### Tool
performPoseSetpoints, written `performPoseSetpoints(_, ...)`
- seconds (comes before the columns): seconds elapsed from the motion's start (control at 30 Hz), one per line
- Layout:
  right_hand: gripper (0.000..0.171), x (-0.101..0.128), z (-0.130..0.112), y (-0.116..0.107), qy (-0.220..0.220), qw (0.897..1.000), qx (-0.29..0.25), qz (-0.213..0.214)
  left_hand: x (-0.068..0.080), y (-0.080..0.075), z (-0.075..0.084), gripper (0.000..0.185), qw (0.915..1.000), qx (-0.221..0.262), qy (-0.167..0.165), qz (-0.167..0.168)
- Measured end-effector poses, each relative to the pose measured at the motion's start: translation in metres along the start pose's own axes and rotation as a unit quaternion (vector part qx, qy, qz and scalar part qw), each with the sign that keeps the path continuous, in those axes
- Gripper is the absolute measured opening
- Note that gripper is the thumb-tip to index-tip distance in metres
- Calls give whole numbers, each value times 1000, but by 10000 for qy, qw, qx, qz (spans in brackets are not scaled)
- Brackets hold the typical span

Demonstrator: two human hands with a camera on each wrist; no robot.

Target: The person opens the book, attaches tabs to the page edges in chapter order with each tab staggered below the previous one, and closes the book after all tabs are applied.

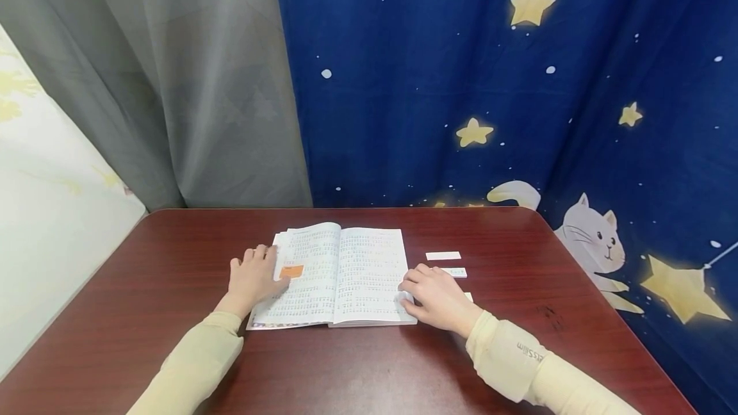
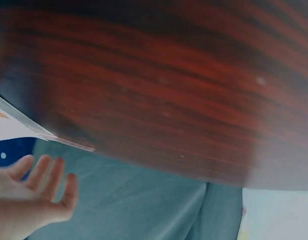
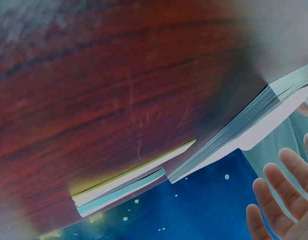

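An open book (image 1: 369,274) with rows of small print lies on the table, an orange sticky note (image 1: 291,271) on its left page. My left hand (image 1: 252,279) rests along the left page's outer edge, thumb beside the orange note. At the right page's outer edge lies my right hand (image 1: 435,296), its fingers loosely bent over the margin. In the right wrist view its fingers (image 3: 281,195) are spread and slightly bent, near the thick page block (image 3: 234,132). The left wrist view shows the left fingers (image 2: 53,177) apart and lightly bent.
Right of the book lie thin pads or slips: a far one (image 1: 443,256), a middle one (image 1: 457,272), and a near one (image 1: 469,296) partly behind my right hand. The dark red wooden table (image 1: 357,376) ends at grey and blue star-patterned curtains (image 1: 392,114).
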State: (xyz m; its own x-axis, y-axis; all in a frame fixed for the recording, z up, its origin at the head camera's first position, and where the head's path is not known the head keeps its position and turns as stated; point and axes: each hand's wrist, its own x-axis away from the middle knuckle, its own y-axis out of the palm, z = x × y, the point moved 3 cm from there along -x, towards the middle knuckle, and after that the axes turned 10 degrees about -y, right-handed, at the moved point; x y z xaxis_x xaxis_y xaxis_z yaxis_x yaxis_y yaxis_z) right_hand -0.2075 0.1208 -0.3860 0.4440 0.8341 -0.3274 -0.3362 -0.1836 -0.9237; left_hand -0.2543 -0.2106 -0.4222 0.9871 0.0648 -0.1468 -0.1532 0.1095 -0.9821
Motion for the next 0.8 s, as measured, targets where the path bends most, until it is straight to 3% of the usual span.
performPoseSetpoints(0.1,19,0,0,0,-15,10000,-19,16,0,6,5,67,9983,-113,332,-471)
performPoseSetpoints(0.2,19,0,-1,1,-40,10000,-35,11,1,10,7,59,9951,-173,410,-885)
performPoseSetpoints(0.4,19,-1,-1,4,-26,9999,-98,57,4,10,6,57,9937,-218,313,-1054)
performPoseSetpoints(0.63,29,0,-2,8,-16,9994,-283,-195,12,3,7,57,9964,-240,328,-750)
performPoseSetpoints(0.73,34,1,-3,9,-5,9982,-430,-421,16,-3,15,51,9979,-169,567,-280)
performPoseSetpoints(0.8,35,1,-3,10,-4,9973,-493,-550,19,-7,26,45,9958,-82,903,159)
